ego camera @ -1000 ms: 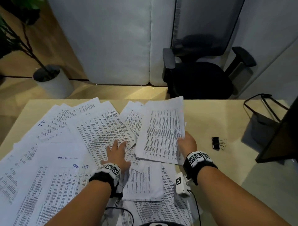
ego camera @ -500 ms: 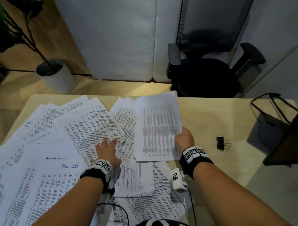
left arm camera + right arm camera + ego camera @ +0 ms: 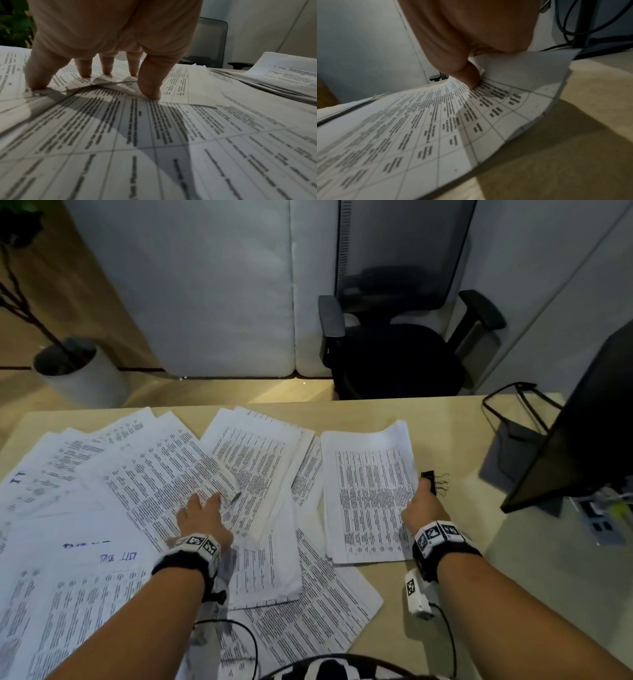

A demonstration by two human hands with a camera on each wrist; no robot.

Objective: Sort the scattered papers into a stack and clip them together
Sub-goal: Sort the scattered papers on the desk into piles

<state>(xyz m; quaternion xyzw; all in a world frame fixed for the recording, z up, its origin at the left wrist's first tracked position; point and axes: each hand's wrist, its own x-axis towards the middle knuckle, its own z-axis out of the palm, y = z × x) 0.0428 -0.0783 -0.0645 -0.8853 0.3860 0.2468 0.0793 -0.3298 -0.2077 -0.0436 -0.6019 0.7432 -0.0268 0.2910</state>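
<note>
Your right hand [image 3: 423,506] pinches the edge of a stack [image 3: 370,491], thumb on top (its right side lifted off the counter [image 3: 428,604]). Your left hand [image 3: 200,517] presses spread fingers [image 3: 150,81] on scattered papers [image 3: 154,474]. A clip [image 3: 432,481] lies just beyond your right hand.

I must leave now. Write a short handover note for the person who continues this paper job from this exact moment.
Left hand: fingers spread, pressing on the scattered papers left of centre on the desk.
Right hand: pinches the right edge of a small stack, thumb on top, edge lifted.
Binder clip: on the desk just beyond the right hand, unused.
Done: a few sheets gathered.
Left: collect the remaining sheets, square the stack, clip it.
</note>
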